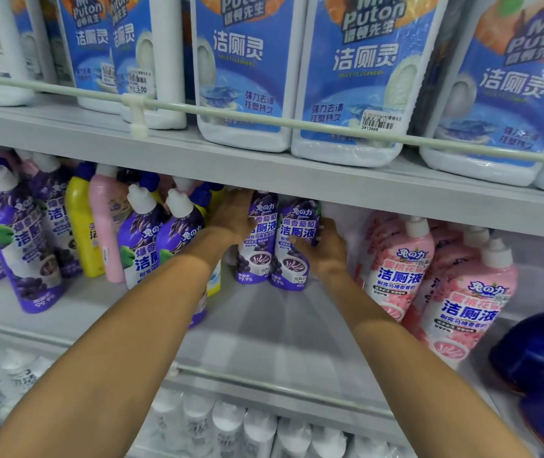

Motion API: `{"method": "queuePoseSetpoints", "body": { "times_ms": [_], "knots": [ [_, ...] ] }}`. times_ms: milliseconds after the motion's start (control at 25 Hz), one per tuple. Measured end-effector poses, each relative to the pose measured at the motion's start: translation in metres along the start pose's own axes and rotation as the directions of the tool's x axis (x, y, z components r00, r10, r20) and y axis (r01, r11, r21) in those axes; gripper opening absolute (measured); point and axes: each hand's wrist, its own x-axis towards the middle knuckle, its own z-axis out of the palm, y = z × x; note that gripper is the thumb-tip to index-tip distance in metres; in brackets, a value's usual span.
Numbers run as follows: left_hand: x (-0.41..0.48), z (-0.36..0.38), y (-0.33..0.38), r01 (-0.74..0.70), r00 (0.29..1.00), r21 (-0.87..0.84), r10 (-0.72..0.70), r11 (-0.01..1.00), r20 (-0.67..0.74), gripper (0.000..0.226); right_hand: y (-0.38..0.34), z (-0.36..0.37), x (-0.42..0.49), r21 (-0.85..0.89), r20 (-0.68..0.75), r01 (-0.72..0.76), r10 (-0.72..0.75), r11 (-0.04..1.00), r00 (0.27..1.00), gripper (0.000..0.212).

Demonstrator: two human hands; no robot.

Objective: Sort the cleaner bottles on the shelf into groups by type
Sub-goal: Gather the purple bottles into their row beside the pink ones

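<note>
Two purple grape cleaner bottles stand side by side deep on the middle shelf. My left hand grips the left purple bottle from its left side. My right hand holds the right purple bottle from its right side, fingers curled round it. More purple bottles crowd the shelf's left, mixed with a yellow bottle and a pink bottle. Pink bottles stand grouped at the right.
The upper shelf carries large white-and-blue toilet cleaner bottles behind a guard rail. White bottles fill the shelf below. Dark blue bottles sit at the far right. A bare stretch of shelf lies in front of the two held bottles.
</note>
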Motion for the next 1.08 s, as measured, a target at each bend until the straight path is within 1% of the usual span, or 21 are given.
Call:
{"method": "queuePoseSetpoints", "body": {
  "times_ms": [80, 280, 360, 480, 560, 640, 760, 880, 960, 1080],
  "knots": [
    [0.005, 0.001, 0.001, 0.046, 0.999, 0.028, -0.046, 0.999, -0.005, 0.061, 0.004, 0.003, -0.001, 0.003, 0.012, -0.02, 0.02, 1.0, 1.0, 0.069],
    [0.009, 0.002, 0.003, 0.099, 0.995, -0.014, -0.099, 0.995, 0.007, 0.058, 0.007, 0.008, -0.002, 0.04, 0.023, -0.028, 0.027, 0.999, 0.999, 0.07],
    [0.014, 0.0, 0.003, 0.11, 0.994, -0.026, -0.109, 0.994, 0.023, 0.06, 0.006, 0.012, -0.001, 0.056, 0.035, -0.026, 0.024, 0.998, 0.999, 0.071],
    [0.024, -0.002, 0.002, 0.142, 0.987, -0.1, -0.133, 0.985, 0.095, 0.068, 0.006, 0.014, 0.001, 0.058, 0.04, -0.003, 0.0, 0.998, 0.999, 0.071],
    [0.033, -0.005, -0.004, 0.178, 0.972, -0.152, -0.15, 0.972, 0.18, 0.07, 0.008, 0.012, 0.004, 0.048, 0.038, 0.014, -0.016, 0.999, 0.999, 0.07],
    [0.04, -0.008, -0.009, 0.209, 0.952, -0.165, -0.162, 0.964, 0.258, 0.069, 0.008, 0.011, 0.007, 0.046, 0.028, 0.018, -0.019, 0.999, 0.999, 0.069],
    [0.044, -0.011, -0.012, 0.235, 0.941, -0.172, -0.179, 0.957, 0.289, 0.068, 0.008, 0.013, 0.009, 0.063, 0.023, 0.017, -0.018, 0.998, 1.0, 0.07],
    [0.038, -0.009, -0.007, 0.209, 0.957, -0.138, -0.174, 0.968, 0.234, 0.064, 0.011, 0.016, 0.009, 0.061, 0.009, 0.031, -0.032, 0.998, 0.999, 0.067],
    [0.029, -0.004, -0.003, 0.181, 0.978, -0.126, -0.164, 0.975, 0.131, 0.062, 0.012, 0.017, 0.007, 0.066, -0.001, 0.032, -0.032, 0.997, 0.999, 0.065],
    [0.015, 0.0, 0.0, 0.096, 0.994, -0.14, -0.102, 0.985, -0.036, 0.062, 0.01, 0.018, 0.005, 0.089, 0.004, 0.023, -0.023, 0.996, 1.0, 0.062]
  ]
}}
